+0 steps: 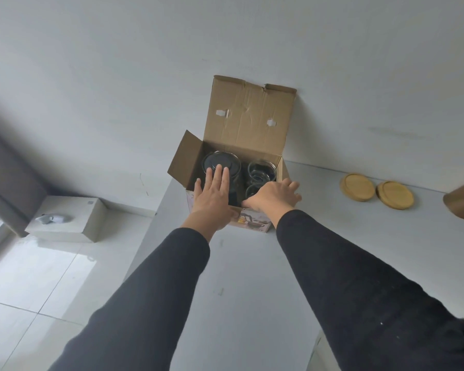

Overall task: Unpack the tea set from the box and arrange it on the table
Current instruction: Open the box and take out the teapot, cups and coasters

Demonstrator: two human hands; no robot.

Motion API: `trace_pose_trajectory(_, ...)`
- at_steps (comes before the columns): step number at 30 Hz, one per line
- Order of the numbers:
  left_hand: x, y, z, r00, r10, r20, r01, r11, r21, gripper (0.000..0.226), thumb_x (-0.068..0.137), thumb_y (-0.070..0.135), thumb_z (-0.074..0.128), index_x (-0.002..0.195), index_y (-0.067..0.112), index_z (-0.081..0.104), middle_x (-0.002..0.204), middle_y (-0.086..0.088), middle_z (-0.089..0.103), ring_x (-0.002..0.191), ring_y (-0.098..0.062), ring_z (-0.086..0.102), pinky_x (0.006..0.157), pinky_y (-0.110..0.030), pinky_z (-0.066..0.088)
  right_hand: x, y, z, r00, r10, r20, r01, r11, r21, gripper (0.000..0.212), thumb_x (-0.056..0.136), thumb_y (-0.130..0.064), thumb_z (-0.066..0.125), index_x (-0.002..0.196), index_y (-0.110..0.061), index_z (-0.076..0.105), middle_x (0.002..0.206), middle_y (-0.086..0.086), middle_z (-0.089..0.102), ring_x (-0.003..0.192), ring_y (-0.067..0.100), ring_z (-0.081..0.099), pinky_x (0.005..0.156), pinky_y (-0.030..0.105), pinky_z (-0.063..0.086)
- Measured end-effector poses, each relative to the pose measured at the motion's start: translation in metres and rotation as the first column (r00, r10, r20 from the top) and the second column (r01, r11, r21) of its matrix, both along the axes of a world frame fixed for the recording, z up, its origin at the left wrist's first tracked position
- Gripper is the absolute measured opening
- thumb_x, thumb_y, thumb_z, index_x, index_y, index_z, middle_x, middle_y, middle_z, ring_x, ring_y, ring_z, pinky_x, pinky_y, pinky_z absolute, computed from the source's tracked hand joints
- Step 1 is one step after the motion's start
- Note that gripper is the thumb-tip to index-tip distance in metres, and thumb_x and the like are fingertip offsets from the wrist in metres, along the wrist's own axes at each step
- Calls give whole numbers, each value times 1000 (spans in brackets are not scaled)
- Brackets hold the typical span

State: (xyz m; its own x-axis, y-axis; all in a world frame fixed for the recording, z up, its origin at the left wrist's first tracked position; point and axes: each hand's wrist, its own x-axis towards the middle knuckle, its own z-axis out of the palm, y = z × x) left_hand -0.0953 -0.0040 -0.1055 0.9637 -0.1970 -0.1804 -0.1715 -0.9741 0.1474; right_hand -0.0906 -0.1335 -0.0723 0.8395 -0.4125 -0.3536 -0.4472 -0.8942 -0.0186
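- The left hand [212,195] reaches over the open cardboard box [248,124], palm down, fingers straight and close together; its fingertips lie over the near edge of the glass teapot [220,163], and whether they touch it cannot be told.
- The right hand [272,196] sits at the box's near right corner, fingers bent over the right wall and thumb toward the inside; it appears to rest on the rim, though how firmly it grips cannot be told.
- The box stands on the grey table [319,236] near the table's far left corner, its back flap upright against the white wall [145,62] and its left flap folded outward.
- The front panel of the box bears a printed picture below the hands; any lettering there is too small to read.
- Inside the box, the teapot with a dark round lid fills the left side, and glass cups [261,171] sit on the right, one behind another.
- Two round wooden coasters [377,190] lie flat on the table to the right of the box, just beside each other and well apart from the box.
- A brown rounded object [462,200] is cut off by the right edge.
- Both arms wear black sleeves [346,277].
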Motion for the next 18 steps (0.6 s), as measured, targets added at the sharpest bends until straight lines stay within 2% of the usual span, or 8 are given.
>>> trace_pose_trajectory(4,0,1,-1,1000,2,18,-2,1000,-2,98,91,25,59,149,15,-19,158,-4,-21,144,-26,-21,116,-46,-6,-6,1,-1,984,-26,178,20,999,34,106,58,-71,69,137,-7,38,139,14,40,128,33,35,106,43,34)
trace_pose_trajectory(7,0,1,-1,1000,10,9,-10,1000,-24,99,91,25,61,149,16,-18,158,-4,-21,144,-26,-22,116,-45,-7,-13,0,4,946,-51,320,13,993,119,102,55,-64,73,132,-6,38,134,13,46,125,33,41,103,42,38)
trace_pose_trajectory(9,-2,2,2,1000,9,-13,-10,999,-42,99,91,28,61,149,16,-18,158,-4,-21,144,-26,-23,116,-45,-8,-17,-4,8,895,-83,439,-10,979,204,94,53,-59,75,124,-9,40,123,10,55,115,30,51,95,39,46)
trace_pose_trajectory(11,-2,3,8,999,1,-50,-3,998,-57,98,91,35,60,150,15,-16,158,-4,-21,144,-25,-22,116,-46,-7,-22,-11,15,833,-103,544,-56,962,268,88,51,-56,75,117,-11,40,110,6,59,101,27,59,80,33,52)
trace_pose_trajectory(13,0,3,17,996,2,-91,-9,997,-83,93,92,45,54,151,14,-10,159,-4,-17,145,-26,-19,116,-49,-4,-25,-22,24,796,-137,590,-100,931,351,83,54,-48,79,116,-11,38,106,4,56,93,24,57,69,26,47)
trace_pose_trajectory(16,3,-3,30,996,31,-84,-43,989,-138,84,92,56,43,153,15,2,160,-4,-8,146,-26,-14,115,-55,-2,-34,-45,34,746,-174,643,-166,886,433,80,58,-39,82,118,-13,37,105,0,48,90,17,48,70,24,40)
trace_pose_trajectory(18,5,-14,36,999,31,-26,-34,990,-139,81,92,60,37,153,16,6,161,-3,-4,147,-26,-12,114,-57,-2,-43,-65,32,701,-194,686,-206,866,456,77,55,-35,82,116,-15,39,107,-2,49,92,16,50,71,23,40)
